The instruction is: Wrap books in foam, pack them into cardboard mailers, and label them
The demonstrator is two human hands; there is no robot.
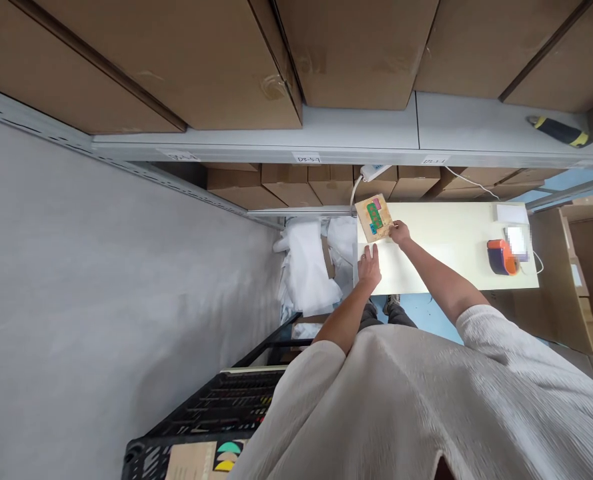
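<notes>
A square wooden board with green, pink and blue shapes lies tilted over the left end of the pale yellow table. My right hand grips its lower right corner between thumb and fingers. Just below the board, my left hand rests on the table near its left edge, with fingers stretched forward and a little apart. The fingertips are close to the board's lower edge; whether they touch it is too small to tell.
An orange and purple tape dispenser stands at the table's right. Boxes fill the shelf above, beside a utility knife. White packing material lies left, a black crate lower left, an open carton right.
</notes>
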